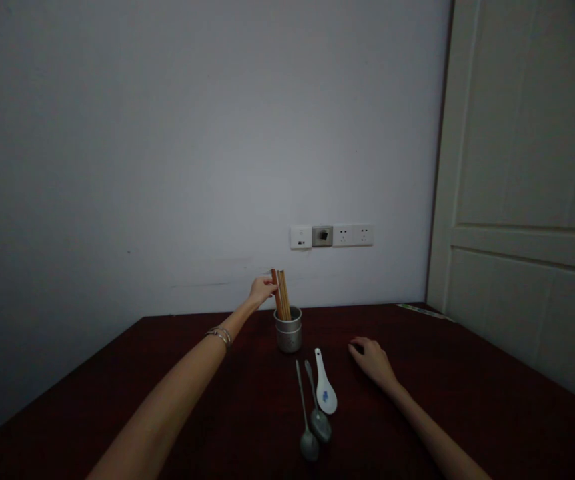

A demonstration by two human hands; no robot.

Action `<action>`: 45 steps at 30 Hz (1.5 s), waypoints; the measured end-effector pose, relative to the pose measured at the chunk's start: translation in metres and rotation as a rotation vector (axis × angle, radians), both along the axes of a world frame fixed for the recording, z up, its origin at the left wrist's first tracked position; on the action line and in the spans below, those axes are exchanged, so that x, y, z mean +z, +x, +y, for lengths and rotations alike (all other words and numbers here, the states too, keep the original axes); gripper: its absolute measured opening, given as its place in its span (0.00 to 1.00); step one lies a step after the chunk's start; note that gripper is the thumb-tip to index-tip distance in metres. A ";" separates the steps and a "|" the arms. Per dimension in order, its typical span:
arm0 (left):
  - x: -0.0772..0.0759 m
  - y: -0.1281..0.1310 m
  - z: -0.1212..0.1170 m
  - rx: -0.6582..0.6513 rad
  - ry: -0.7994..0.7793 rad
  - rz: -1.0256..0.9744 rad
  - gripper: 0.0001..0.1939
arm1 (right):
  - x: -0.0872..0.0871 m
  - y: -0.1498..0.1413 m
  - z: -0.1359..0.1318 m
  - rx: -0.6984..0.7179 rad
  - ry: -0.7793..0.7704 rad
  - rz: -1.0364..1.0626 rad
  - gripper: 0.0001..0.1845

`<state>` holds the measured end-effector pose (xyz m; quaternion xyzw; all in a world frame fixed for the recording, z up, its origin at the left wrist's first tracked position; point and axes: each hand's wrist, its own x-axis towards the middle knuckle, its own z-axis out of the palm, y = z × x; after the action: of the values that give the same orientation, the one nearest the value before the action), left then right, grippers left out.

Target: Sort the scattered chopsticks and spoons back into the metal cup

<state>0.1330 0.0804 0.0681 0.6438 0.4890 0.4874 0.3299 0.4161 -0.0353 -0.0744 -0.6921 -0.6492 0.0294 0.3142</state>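
My left hand is closed around the upper part of wooden chopsticks, at the reddish-brown ones on the left of the bunch. Their lower ends stand inside a grey metal chopstick holder with small holes in its side. To the right, my right hand rests on the table, fingers loosely bent, thumb apart, holding nothing. Between the two arms lie a white soup spoon with a blue mark and two metal spoons, a broader one and a slimmer one.
Everything stands on a dark red table. Behind its back edge rises a pale wall with a row of sockets and a switch plate. A light strip lies along the far right edge, near a white panelled door.
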 end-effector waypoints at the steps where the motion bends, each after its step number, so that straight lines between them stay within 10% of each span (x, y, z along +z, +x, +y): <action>1: -0.001 0.000 0.000 0.003 -0.007 -0.004 0.03 | 0.000 0.000 0.000 -0.004 -0.003 0.000 0.19; 45: -0.013 0.001 -0.002 -0.016 -0.080 -0.108 0.04 | 0.001 -0.001 -0.001 -0.007 -0.011 -0.039 0.19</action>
<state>0.1341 0.0782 0.0554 0.6067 0.4845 0.4990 0.3851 0.4150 -0.0364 -0.0737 -0.6963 -0.6527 0.0185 0.2981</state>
